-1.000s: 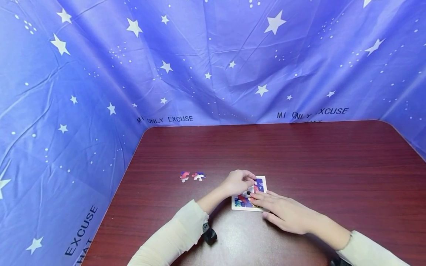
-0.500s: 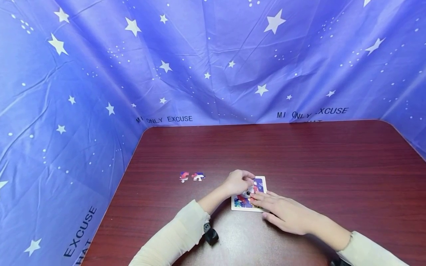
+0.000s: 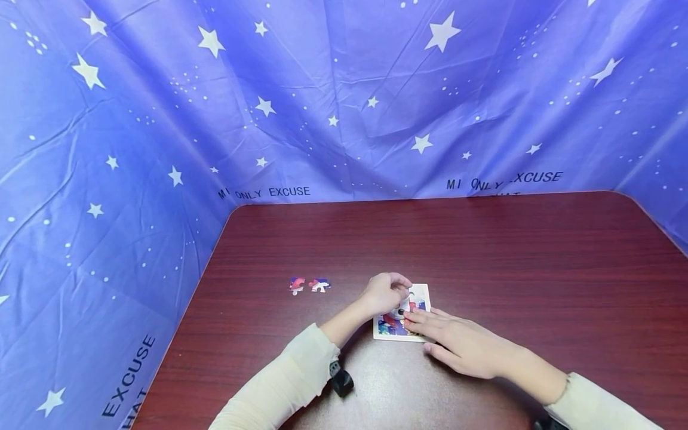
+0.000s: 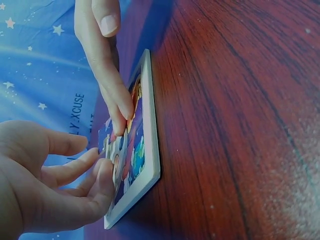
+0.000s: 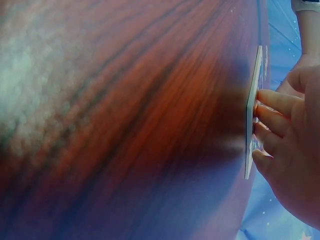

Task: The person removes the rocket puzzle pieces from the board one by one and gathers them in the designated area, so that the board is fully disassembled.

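The far right part of the puzzle point(image 3: 391, 327) looks whiter than a half second ago, so a piece there seems to have shifted; your hands hardly move. The puzzle lies flat on the table point(image 3: 516, 263), near the middle. Your left hand point(image 3: 384, 295) bends over its far left side; I can't tell if it pinches a piece. Your right hand point(image 3: 464, 347) rests straight fingers on the right side. It should be light and stiff, with pieces that slide or bend; best hold the white rim. Its top seems to point far, its long side probably near to far.
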A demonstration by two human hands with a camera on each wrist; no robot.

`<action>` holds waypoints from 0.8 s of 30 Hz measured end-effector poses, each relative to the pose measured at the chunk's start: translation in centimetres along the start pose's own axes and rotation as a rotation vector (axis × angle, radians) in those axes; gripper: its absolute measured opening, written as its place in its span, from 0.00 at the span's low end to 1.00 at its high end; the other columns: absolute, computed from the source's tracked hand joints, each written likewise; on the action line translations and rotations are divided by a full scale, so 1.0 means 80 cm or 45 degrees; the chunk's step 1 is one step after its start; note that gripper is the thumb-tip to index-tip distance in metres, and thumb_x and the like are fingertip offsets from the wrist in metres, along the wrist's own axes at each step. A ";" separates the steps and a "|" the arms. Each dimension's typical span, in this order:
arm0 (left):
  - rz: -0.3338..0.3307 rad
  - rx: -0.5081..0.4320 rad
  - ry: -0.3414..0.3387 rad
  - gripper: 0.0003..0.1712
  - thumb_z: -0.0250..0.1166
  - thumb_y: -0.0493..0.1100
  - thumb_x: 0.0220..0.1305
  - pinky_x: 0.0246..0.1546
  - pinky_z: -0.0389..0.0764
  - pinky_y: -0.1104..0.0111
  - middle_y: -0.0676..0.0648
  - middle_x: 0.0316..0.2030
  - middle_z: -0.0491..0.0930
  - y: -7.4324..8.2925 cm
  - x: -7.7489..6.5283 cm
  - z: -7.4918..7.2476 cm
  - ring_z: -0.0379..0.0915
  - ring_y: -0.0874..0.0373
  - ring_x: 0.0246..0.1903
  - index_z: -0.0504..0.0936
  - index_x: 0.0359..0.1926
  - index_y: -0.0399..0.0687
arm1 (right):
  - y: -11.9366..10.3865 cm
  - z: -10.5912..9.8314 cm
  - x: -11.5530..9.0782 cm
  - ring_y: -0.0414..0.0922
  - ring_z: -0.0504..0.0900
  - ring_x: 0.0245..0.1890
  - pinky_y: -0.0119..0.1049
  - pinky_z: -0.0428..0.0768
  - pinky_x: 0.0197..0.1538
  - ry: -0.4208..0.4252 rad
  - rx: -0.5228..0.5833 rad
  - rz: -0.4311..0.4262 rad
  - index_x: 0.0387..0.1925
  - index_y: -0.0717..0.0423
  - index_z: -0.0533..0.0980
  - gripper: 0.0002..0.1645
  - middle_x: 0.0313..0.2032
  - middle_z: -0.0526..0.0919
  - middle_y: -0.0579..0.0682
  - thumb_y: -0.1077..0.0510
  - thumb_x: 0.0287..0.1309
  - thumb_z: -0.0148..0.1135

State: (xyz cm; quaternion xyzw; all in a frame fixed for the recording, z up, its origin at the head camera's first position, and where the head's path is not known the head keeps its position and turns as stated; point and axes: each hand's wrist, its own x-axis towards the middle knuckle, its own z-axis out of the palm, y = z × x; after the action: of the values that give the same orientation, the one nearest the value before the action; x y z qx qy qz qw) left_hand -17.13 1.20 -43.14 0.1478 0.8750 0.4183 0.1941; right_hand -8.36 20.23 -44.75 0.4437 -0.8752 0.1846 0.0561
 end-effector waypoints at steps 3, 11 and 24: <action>-0.011 -0.038 0.001 0.11 0.61 0.38 0.61 0.34 0.74 0.78 0.48 0.35 0.84 0.000 0.000 0.001 0.74 0.67 0.31 0.83 0.44 0.43 | -0.001 0.000 0.000 0.52 0.73 0.64 0.16 0.33 0.72 -0.013 -0.001 0.004 0.64 0.57 0.70 0.25 0.65 0.73 0.53 0.56 0.67 0.54; -0.004 -0.074 0.025 0.08 0.62 0.40 0.61 0.28 0.74 0.79 0.47 0.34 0.84 0.000 0.002 0.006 0.74 0.67 0.26 0.82 0.41 0.43 | -0.002 -0.001 -0.001 0.52 0.73 0.64 0.16 0.33 0.72 -0.017 -0.009 0.013 0.63 0.57 0.70 0.25 0.65 0.73 0.53 0.56 0.67 0.54; 0.007 -0.047 0.099 0.04 0.64 0.39 0.59 0.30 0.73 0.80 0.50 0.29 0.83 0.003 0.008 0.008 0.72 0.69 0.26 0.83 0.35 0.45 | -0.001 -0.003 0.001 0.52 0.73 0.64 0.16 0.33 0.72 -0.013 -0.002 -0.003 0.63 0.57 0.70 0.25 0.64 0.74 0.54 0.57 0.66 0.54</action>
State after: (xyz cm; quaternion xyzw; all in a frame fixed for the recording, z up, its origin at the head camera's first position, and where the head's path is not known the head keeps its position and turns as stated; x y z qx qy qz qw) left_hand -17.35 2.05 -43.41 0.1303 0.8735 0.4405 0.1614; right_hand -8.37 20.26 -44.46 0.4456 -0.8750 0.1817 0.0523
